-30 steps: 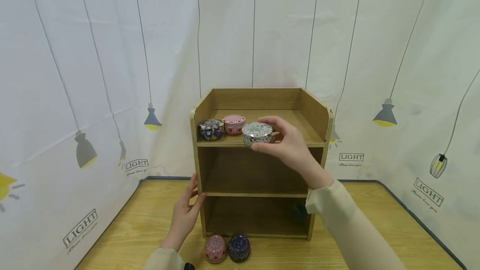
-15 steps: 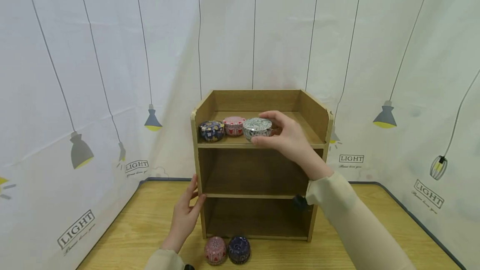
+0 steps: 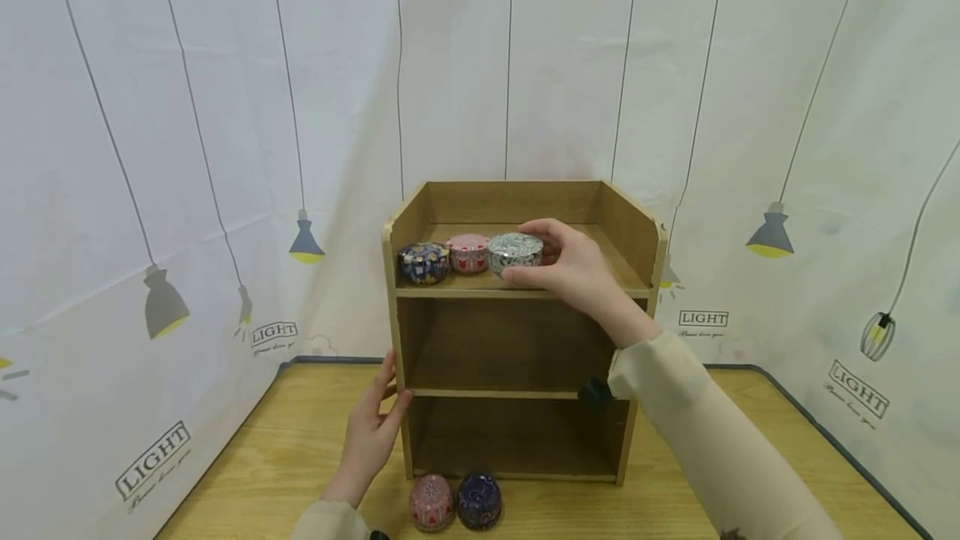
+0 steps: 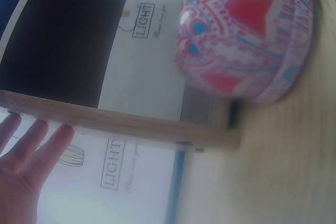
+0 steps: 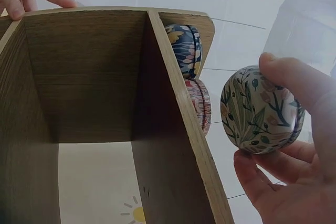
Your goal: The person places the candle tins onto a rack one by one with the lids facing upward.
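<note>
My right hand (image 3: 577, 273) holds a round tin with a white and green leaf pattern (image 3: 516, 248) between thumb and fingers. In the right wrist view this tin (image 5: 260, 111) is just above the top board of the wooden shelf (image 3: 517, 293), apart from it. On the top board, to the tin's left, are a dark blue floral tin (image 3: 424, 265) and a pink tin (image 3: 468, 255). My left hand (image 3: 369, 432) rests on the shelf's left side panel, its fingers extended in the left wrist view.
On the table before the shelf stand another pink tin (image 3: 431, 505) and a dark purple-blue tin (image 3: 479, 502), side by side. Raised panels edge the top board on both sides and at the back. A printed white backdrop (image 3: 480, 57) surrounds the table.
The right hand has brought the white and green tin slightly up and farther back over the top board. The left hand stays on the side panel.
</note>
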The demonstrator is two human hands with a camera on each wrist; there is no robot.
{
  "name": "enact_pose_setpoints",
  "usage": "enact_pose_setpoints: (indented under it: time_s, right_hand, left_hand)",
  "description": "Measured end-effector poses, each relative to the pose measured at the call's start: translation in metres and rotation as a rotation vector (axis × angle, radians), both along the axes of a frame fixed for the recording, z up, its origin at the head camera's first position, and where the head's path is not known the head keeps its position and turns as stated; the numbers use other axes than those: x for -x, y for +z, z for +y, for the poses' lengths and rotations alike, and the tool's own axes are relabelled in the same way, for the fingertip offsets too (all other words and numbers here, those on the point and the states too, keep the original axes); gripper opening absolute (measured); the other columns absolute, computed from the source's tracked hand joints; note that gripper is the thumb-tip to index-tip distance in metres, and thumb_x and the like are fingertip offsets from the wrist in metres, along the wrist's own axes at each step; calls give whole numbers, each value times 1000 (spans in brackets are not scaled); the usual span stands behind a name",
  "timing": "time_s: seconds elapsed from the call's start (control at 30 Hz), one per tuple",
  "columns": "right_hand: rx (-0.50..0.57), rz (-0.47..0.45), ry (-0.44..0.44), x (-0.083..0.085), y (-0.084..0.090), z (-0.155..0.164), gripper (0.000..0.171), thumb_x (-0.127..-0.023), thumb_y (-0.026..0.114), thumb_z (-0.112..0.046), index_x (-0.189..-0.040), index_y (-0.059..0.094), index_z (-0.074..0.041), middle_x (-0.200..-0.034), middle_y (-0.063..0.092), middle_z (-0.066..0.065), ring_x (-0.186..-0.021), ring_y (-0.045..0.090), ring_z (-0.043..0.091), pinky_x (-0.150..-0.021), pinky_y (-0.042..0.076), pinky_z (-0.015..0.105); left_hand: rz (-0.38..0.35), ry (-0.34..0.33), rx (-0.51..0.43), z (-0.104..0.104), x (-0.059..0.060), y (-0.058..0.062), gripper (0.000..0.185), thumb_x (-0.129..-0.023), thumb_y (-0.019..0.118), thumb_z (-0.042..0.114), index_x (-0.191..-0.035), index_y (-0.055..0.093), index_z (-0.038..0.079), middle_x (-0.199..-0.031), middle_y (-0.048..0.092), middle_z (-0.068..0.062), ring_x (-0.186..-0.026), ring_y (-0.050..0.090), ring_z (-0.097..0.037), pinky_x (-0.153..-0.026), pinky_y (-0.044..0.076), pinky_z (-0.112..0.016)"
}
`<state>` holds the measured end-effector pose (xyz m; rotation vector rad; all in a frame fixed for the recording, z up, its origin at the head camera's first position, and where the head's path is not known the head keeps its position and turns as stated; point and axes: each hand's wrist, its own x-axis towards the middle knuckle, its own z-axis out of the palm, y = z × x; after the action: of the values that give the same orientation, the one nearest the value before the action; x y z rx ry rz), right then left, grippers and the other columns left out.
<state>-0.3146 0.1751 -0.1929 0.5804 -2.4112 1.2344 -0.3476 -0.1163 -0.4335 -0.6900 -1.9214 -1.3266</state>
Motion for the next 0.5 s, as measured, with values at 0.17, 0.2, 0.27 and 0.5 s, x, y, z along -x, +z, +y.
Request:
enact_pose_setpoints:
  time_s: [0.17,0.2,0.27,0.5]
  right_hand:
    - [-20,-8,-13,3,0,0,67,-78,83,-33,-134,55,-11,-119,61,8,-103,60,23,-85,51,42]
    - [-20,-11,-14,4,0,-1,67,-78,83,-32,-135,55,-11,-119,61,8,-103,60,23,-84,52,41]
    - [-21,-15,-16,6,0,-1,66,-78,83,-31,-135,56,-11,-118,62,9,-103,62,23,-82,54,40]
    - [-38,-11,-17,10,-3,-3,66,-79,82,-29,-136,56,-9,-122,60,11,-106,62,25,-81,54,40]
  left_hand:
    - [-5,-10,-3,-2,2,-2,67,-90,65,-3,-150,39,15,-140,50,-19,-100,61,-38,-63,57,-25]
    - [-12,-14,-6,-2,2,-2,67,-91,65,-2,-150,39,16,-140,49,-18,-101,61,-37,-64,57,-25]
    - [-17,-16,-8,-2,2,-1,66,-91,65,-1,-150,39,17,-140,50,-18,-101,61,-38,-64,57,-25]
    - [-15,4,12,-1,1,-1,67,-90,64,-4,-150,38,12,-138,50,-22,-100,61,-39,-62,57,-26]
